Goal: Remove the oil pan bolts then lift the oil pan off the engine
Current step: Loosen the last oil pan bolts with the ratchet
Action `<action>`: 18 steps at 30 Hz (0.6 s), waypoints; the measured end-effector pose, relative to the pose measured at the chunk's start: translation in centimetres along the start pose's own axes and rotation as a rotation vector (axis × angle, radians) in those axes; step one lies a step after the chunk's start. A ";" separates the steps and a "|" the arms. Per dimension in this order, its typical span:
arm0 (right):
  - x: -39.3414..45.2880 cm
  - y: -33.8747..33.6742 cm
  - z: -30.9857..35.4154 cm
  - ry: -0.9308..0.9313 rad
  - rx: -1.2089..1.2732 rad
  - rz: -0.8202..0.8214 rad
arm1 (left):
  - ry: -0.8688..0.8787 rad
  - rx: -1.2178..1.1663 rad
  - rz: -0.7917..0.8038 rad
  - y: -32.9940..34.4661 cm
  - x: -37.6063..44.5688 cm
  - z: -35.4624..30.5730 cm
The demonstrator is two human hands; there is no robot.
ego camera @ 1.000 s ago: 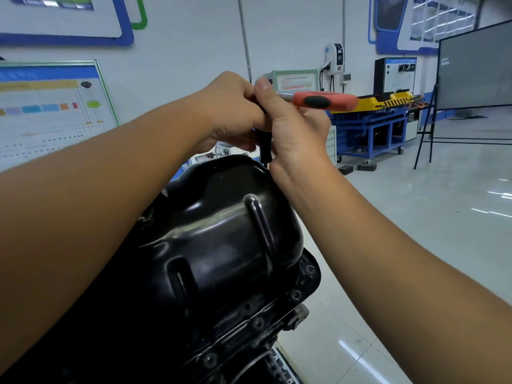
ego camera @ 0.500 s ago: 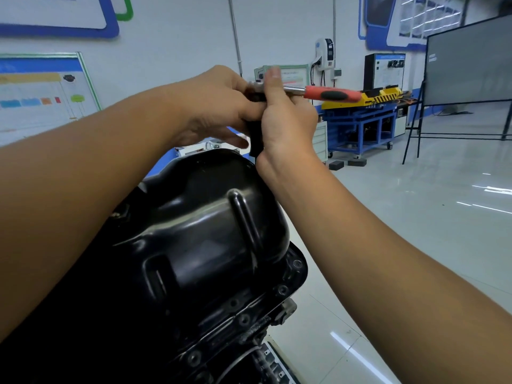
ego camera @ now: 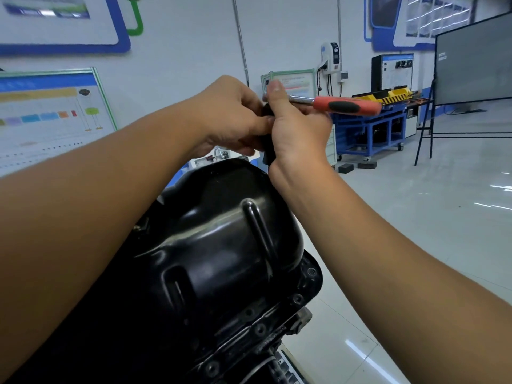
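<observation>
Head view: both hands clamp a ratchet above the oil pan.
Left hand [ego camera: 232,117] and right hand [ego camera: 296,131] grip the ratchet [ego camera: 343,105] head; its red handle points right, the black socket extension downward toward the black oil pan [ego camera: 221,245]. Wall posters unreadable.

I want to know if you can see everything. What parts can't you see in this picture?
- Ratchet head: head view, hidden by both hands.
- Bolt under the black socket: covered by the right hand.
- Oil pan left side: behind the left forearm.
- Engine below: cut off by the bottom edge.
</observation>
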State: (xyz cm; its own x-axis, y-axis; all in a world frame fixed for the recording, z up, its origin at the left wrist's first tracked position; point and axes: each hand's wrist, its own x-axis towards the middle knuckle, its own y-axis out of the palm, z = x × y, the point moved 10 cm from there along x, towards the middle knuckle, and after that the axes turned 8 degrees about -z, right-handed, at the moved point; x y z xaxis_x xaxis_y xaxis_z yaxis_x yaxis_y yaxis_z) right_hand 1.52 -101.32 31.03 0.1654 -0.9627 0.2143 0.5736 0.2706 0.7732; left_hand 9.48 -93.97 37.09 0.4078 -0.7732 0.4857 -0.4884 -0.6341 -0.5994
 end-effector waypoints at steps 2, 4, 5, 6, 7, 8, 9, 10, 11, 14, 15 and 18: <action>-0.1 0.0 0.0 -0.038 -0.054 0.000 | -0.006 0.003 -0.043 -0.4 0.0 0.0; -0.2 0.2 -0.1 -0.023 -0.033 0.005 | -0.007 -0.020 -0.015 -0.2 -0.2 0.0; -0.1 0.2 -0.2 0.003 -0.007 0.001 | -0.002 -0.040 0.025 0.3 -0.3 -0.2; -0.1 0.2 -0.4 0.030 0.015 -0.003 | 0.007 -0.056 0.067 0.7 -0.4 -0.4; 0.0 0.2 -0.4 0.055 0.029 -0.004 | 0.017 -0.065 0.094 1.1 -0.5 -0.5; 0.0 0.2 -0.5 0.072 0.039 -0.004 | 0.025 -0.066 0.096 1.2 -0.5 -0.7; 0.0 0.2 -0.5 0.075 0.046 0.003 | 0.030 -0.059 0.077 1.0 -0.4 -0.7; -0.1 0.4 -0.4 0.065 0.048 0.018 | 0.031 -0.049 0.046 0.7 -0.3 -0.7; -0.2 0.5 -0.2 0.046 0.040 0.035 | 0.029 -0.038 0.010 0.4 -0.2 -0.6; -0.8 0.7 0.0 0.017 0.005 0.061 | 0.014 -0.033 -0.034 -0.2 0.0 -0.2; -0.9 0.8 0.1 0.021 0.001 0.066 | 0.013 -0.042 -0.014 0.0 0.1 -0.3; -1.1 1.1 -0.2 0.059 -0.011 0.082 | 0.024 -0.073 0.014 0.4 0.3 -0.4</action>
State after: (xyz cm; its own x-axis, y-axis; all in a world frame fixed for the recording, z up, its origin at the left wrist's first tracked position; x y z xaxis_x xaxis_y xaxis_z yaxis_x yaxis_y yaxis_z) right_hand 2.10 -100.01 31.55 0.2585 -0.9355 0.2407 0.5650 0.3485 0.7479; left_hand 9.15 -94.46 37.27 0.3824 -0.7812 0.4934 -0.5492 -0.6216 -0.5585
